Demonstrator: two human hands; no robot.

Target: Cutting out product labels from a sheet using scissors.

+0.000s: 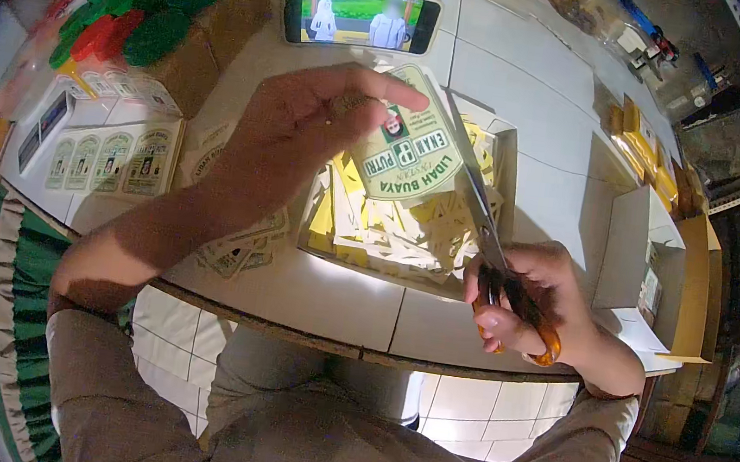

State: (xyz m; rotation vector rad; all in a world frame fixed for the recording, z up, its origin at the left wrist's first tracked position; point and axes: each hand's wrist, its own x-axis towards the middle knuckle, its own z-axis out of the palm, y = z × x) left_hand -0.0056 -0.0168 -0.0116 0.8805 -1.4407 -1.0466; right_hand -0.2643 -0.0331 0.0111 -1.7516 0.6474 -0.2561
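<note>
My left hand (pixel 315 112) pinches a printed paper label (pixel 411 159) with green lettering between thumb and fingers. In my right hand (pixel 536 302) is a pair of scissors (pixel 483 221) with amber-coloured handles. Its blades point up and away from me, along the right edge of the label. Whether the blades are parted is hard to tell. Below both hands stands a shallow cardboard box (pixel 399 278) holding many white and yellow paper scraps (pixel 377 232). Several loose labels (pixel 245 249) lie on the tiled table under my left forearm.
A phone (pixel 360 19) showing a video leans at the back. Uncut label sheets (pixel 116 159) and another device (pixel 46 124) lie at left, near green and red items (pixel 175 9). Open cardboard boxes (pixel 643 260) and yellow packets (pixel 641 144) stand at right. The table's front edge (pixel 361 354) curves before me.
</note>
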